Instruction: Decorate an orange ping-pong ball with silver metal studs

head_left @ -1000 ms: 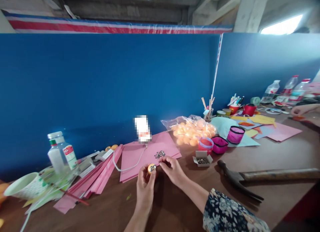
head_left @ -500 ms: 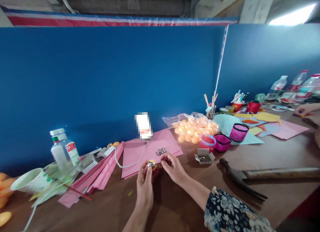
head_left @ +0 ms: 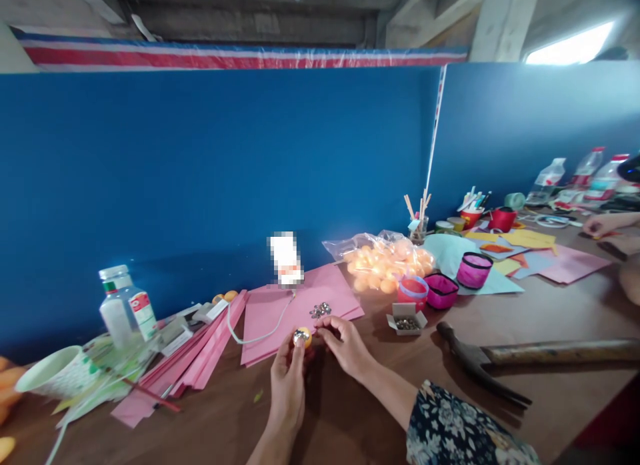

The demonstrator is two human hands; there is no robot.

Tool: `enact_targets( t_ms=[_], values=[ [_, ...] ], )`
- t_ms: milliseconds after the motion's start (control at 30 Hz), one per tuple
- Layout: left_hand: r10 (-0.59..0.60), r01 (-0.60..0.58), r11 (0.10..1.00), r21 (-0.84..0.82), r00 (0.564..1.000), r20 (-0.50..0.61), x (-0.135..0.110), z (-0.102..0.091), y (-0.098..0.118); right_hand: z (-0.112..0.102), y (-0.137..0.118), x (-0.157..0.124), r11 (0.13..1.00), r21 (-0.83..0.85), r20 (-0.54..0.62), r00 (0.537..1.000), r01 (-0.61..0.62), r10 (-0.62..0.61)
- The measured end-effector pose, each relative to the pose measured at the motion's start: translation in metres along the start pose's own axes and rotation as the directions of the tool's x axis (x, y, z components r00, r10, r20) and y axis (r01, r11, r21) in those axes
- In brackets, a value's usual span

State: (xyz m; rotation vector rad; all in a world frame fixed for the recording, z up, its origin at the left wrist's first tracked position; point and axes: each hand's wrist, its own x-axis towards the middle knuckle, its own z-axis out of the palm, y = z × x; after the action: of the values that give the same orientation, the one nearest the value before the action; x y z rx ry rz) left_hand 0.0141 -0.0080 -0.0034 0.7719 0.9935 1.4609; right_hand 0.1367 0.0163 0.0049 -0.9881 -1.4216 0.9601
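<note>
L hand (head_left: 289, 378) curled round orange ball w/ silver bits (head_left: 307, 334), over counter (head_left: 350, 418), by pink sheets' (head_left: 310, 288) near edge. R hand (head_left: 347, 348) alongside, fingertips nearly together; can't tell if holding anything. Best: firm L grip, thumb clear of R fingertips.

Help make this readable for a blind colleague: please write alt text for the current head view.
A person's left hand holds a small orange ball with shiny bits on it, the right hand close beside it. Beyond, a shiny pile lies on pink paper; to the right, an open box and a hammer lie on the brown table.
</note>
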Motion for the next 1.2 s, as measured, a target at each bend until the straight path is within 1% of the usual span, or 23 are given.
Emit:
enact_targets(
  t_ms=[133,300,467,700,933,1200],
  values=[
    [-0.007,0.007,1.000,0.023,1.000,-0.012,-0.0008,-0.0003,0.0016,0.0002,-0.0032,-0.0004,1.000,0.012,0.033,0.999,0.009,-0.009],
    [0.005,-0.003,0.999,0.054,0.999,-0.034,-0.0016,0.0007,0.0017,0.0004,0.0004,0.0004,0.997,0.073,0.002,1.000,-0.021,0.021],
    [0.021,-0.021,1.000,0.017,1.000,-0.017,-0.0016,0.0022,0.0019,0.0008,0.0008,-0.0004,0.981,0.176,0.078,0.994,-0.087,0.074],
    [0.051,-0.051,0.997,0.059,0.999,0.000,-0.0006,0.0002,0.0013,-0.0008,-0.0055,-0.0008,0.978,0.189,0.098,0.993,-0.090,0.073],
    [0.029,-0.030,0.999,0.044,1.000,0.010,0.0002,-0.0015,-0.0021,-0.0005,-0.0011,-0.0025,0.965,0.209,0.155,0.980,-0.158,0.127],
    [0.098,-0.095,0.986,0.140,0.995,-0.010,0.0008,-0.0018,-0.0025,-0.0007,-0.0015,-0.0027,0.959,0.229,0.194,0.973,-0.166,0.122]
  ],
)
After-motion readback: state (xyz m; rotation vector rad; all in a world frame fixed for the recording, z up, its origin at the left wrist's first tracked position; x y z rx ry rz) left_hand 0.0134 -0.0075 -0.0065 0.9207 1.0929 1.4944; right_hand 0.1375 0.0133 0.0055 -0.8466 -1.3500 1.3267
